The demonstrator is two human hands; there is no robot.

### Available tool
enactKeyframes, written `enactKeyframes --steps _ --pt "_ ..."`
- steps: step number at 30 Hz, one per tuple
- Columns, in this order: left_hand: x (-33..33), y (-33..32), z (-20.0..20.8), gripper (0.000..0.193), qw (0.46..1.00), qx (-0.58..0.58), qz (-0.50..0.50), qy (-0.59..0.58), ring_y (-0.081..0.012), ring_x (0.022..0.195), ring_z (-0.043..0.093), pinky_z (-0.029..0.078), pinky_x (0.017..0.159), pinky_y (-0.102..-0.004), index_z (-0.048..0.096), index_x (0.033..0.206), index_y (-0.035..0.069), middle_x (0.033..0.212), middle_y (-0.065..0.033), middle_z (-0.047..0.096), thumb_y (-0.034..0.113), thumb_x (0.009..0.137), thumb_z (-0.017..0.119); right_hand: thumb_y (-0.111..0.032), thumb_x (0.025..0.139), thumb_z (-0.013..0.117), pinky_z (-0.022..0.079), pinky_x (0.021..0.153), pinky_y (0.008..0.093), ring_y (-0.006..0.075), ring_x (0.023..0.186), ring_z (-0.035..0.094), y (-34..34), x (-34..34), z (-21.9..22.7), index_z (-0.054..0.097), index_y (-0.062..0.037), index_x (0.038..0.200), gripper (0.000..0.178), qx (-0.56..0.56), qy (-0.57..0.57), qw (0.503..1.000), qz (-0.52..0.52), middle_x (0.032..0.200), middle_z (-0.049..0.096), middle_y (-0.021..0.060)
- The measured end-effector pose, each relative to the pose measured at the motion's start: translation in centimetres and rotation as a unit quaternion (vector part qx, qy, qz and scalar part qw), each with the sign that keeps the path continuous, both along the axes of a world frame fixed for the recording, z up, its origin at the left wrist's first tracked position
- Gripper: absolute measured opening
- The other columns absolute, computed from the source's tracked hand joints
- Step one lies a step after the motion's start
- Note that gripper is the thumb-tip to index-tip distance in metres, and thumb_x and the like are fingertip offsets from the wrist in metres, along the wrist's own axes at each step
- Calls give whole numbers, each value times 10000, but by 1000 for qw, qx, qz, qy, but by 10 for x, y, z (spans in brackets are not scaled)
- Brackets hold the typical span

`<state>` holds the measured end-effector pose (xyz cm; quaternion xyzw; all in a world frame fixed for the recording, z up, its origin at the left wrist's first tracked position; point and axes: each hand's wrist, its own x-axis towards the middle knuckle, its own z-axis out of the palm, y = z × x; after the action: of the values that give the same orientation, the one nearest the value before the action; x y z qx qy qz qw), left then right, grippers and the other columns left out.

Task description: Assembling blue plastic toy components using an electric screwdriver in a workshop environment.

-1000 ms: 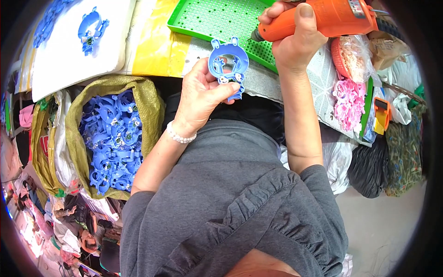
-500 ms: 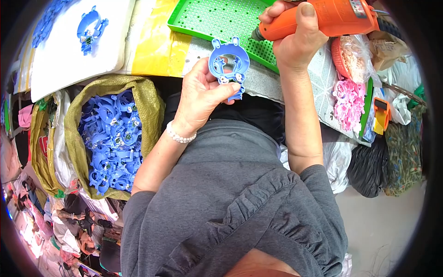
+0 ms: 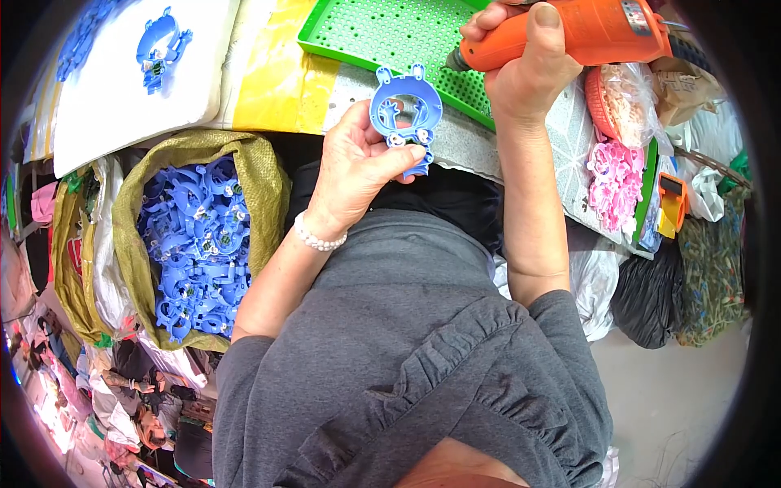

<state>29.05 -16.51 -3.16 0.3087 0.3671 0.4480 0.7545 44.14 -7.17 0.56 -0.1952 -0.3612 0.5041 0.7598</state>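
My left hand [image 3: 364, 159] is closed on a blue plastic toy housing [image 3: 406, 107], a round ring with two ears and a small lower body, its thumb pressed on that lower part. In my right hand [image 3: 533, 73] is an orange power screwdriver [image 3: 582, 34], gripped round its body with the dark tip pointing left. That tip is apart from the blue housing, over the edge of a green perforated tray [image 3: 382, 61]. Whether the tip touches the tray I cannot tell. Another blue housing [image 3: 160, 50] lies on a white board [image 3: 122, 106] at the far left.
A woven sack [image 3: 268, 179] full of blue housings [image 3: 199, 244] stands left of my lap. On the right are a red basket [image 3: 599, 102] with bagged small parts, pink plastic pieces [image 3: 616, 183] and a yellow-orange tool [image 3: 672, 203]. A black bag [image 3: 651, 301] hangs below the table edge.
Both hands shift very slightly to the right with the housing and the screwdriver. The grips stay the same.
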Motion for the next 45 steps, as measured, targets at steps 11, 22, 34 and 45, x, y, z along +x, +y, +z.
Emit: enactKeyframes --steps 11,22,34,45 --pt "-1 -1 0 391 1000 -4 3 5 -118 744 617 525 563 -230 482 1085 8 962 -87 606 -5 750 683 -340 854 593 469 492 260 151 524 532 -9 1 13 511 -13 980 360 -37 -170 979 -105 662 543 61" --pt "1 -2 3 360 1000 12 12 0 -108 703 616 518 555 -226 489 1059 -6 921 -88 622 -12 754 679 -673 770 474 402 722 403 224 704 521 -33 30 39 528 43 1106 792 84 -140 984 74 803 563 80" --pt "2 -5 8 328 999 -5 18 27 -97 671 621 517 548 -220 509 1027 -12 876 -79 643 -21 739 667 -742 777 434 425 720 380 202 747 533 -77 -2 38 449 27 1240 898 89 -98 972 195 889 550 61" --pt "3 -5 10 345 998 0 32 52 -88 670 619 509 541 -211 513 1041 -20 866 -76 642 -17 736 673 -717 788 445 444 703 389 210 723 542 -81 -11 32 486 44 1184 858 6 -71 983 172 842 563 79"
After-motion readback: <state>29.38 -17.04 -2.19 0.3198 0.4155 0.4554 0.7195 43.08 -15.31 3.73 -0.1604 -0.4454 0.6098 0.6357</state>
